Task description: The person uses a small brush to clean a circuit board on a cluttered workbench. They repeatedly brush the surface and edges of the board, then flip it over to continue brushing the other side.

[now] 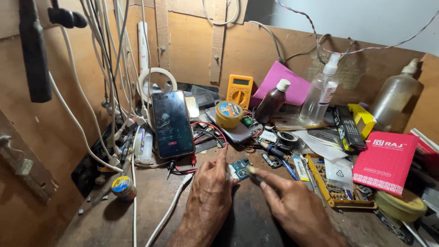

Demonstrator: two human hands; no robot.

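My left hand (208, 194) rests on the wooden bench (151, 206), its fingertips pressing down on a small blue circuit board (239, 169). My right hand (292, 206) pinches a thin tool (252, 171) whose tip sits at the board's right edge. The board lies flat between both hands, partly hidden by my left fingers. A black phone (172, 123) leans upright just behind my left hand, with red and black probe leads (196, 160) coiled beside it.
A yellow multimeter (239, 89), a tape roll (228, 113), a brown bottle (272, 100) and a clear spray bottle (321, 91) stand behind. A pink box (386, 161) and a screw tray (334, 190) lie right. White cables (109, 91) hang left; a small tin (122, 186) sits near them.
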